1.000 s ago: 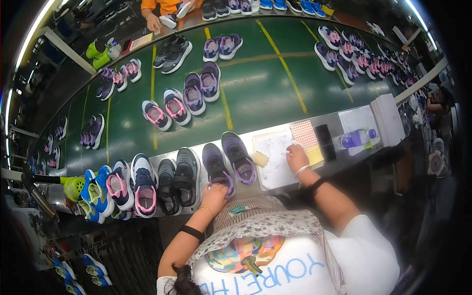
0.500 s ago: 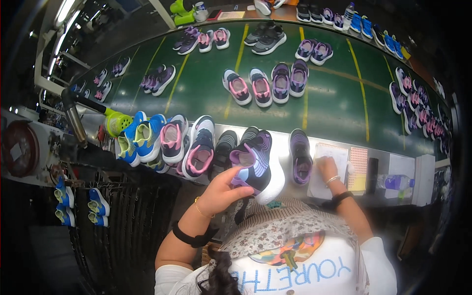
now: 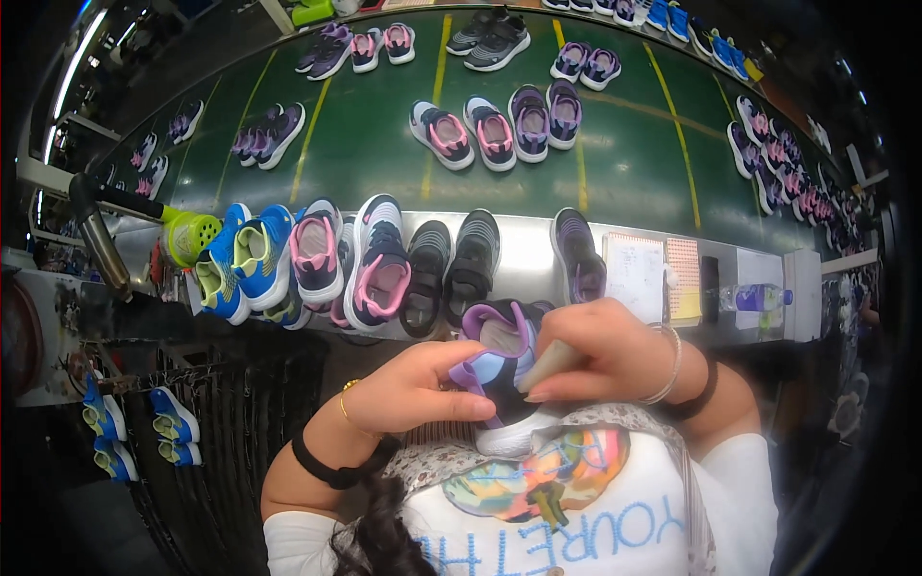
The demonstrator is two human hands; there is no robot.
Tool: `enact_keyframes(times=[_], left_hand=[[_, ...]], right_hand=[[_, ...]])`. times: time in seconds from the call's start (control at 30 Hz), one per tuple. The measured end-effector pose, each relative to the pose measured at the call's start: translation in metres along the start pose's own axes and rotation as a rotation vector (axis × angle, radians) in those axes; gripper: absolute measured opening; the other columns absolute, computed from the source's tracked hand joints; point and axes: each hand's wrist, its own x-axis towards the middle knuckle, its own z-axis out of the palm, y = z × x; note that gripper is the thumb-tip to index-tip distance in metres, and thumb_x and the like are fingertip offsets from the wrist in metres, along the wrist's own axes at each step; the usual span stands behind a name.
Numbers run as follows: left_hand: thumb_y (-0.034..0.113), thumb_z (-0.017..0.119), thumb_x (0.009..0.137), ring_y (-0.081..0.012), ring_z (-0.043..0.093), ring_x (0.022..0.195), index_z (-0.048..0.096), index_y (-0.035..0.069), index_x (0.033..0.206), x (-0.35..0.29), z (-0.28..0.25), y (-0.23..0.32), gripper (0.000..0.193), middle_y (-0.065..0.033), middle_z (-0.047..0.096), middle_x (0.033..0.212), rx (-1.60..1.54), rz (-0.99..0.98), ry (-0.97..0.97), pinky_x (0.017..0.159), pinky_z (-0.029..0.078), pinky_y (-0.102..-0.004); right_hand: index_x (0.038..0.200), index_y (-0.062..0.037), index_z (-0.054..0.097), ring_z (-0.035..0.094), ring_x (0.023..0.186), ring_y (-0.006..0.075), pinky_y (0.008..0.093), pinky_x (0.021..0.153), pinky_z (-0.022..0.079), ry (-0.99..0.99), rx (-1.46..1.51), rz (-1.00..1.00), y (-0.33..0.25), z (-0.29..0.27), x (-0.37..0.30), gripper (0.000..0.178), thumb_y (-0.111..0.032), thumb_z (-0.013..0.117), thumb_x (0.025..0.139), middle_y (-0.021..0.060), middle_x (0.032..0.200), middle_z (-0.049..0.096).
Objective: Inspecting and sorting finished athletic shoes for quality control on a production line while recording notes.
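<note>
My left hand grips a black, light-blue and purple sneaker with a white sole, close in front of my body. Its thumb and fingers are closed on the purple-edged collar. At the shoe's right side is my right hand, pinching a pale beige, flat piece whose exact kind I cannot make out. That piece lies against the shoe's side or very near it. A similar dark purple sneaker stands on the metal ledge beyond my right hand.
Blue sneakers, pink-lined sneakers and black sneakers line the ledge at left. A notebook and a bottle lie at right. Several pairs stand on the green conveyor belt behind.
My right hand has left the notebook and come to the sneaker, now holding the pale piece. The sneaker is lower and turned in my left hand. The view has shifted.
</note>
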Motion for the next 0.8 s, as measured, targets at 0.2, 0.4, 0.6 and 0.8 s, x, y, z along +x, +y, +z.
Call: enact_keyframes(times=[0.2, 0.4, 0.6, 0.8], left_hand=[[0.015, 0.065, 0.08, -0.0077, 0.053, 0.081, 0.051, 0.0, 0.11, 0.008, -0.013, 0.004, 0.037, -0.0043, 0.059, 0.091, 0.091, 0.09, -0.135, 0.071, 0.044, -0.0235], [0.02, 0.066, 0.079, -0.0092, 0.052, 0.074, 0.052, 0.0, 0.106, 0.008, -0.02, 0.003, 0.036, -0.0047, 0.059, 0.086, 0.224, 0.127, -0.145, 0.064, 0.043, -0.0245], [0.02, 0.067, 0.078, -0.0076, 0.05, 0.073, 0.053, 0.001, 0.103, 0.007, -0.019, 0.0, 0.034, -0.0042, 0.058, 0.084, 0.18, 0.071, -0.122, 0.061, 0.041, -0.0229], [0.02, 0.066, 0.079, -0.0087, 0.05, 0.076, 0.054, 0.001, 0.103, 0.015, -0.019, 0.011, 0.032, -0.0051, 0.059, 0.085, 0.205, 0.064, -0.161, 0.067, 0.041, -0.0246]], right_hand=[[0.069, -0.0068, 0.043, 0.052, 0.052, 0.0274, 0.0344, 0.044, 0.04, 0.104, -0.287, -0.185, -0.008, 0.019, 0.028, 0.031, -0.028, 0.065, 0.075, 0.0071, 0.06, 0.049], [0.069, -0.0073, 0.044, 0.052, 0.05, 0.0262, 0.0345, 0.043, 0.039, -0.014, -0.322, -0.109, -0.016, 0.008, 0.007, 0.028, -0.025, 0.065, 0.074, 0.0063, 0.06, 0.05], [0.068, -0.0079, 0.045, 0.053, 0.05, 0.0247, 0.0336, 0.043, 0.04, 0.095, -0.366, -0.091, -0.018, 0.015, 0.018, 0.027, -0.024, 0.067, 0.072, 0.0056, 0.06, 0.05], [0.07, -0.0107, 0.047, 0.052, 0.051, 0.0199, 0.031, 0.044, 0.04, 0.137, -0.423, -0.173, -0.019, 0.012, 0.016, 0.022, -0.021, 0.067, 0.07, 0.0019, 0.063, 0.048]])
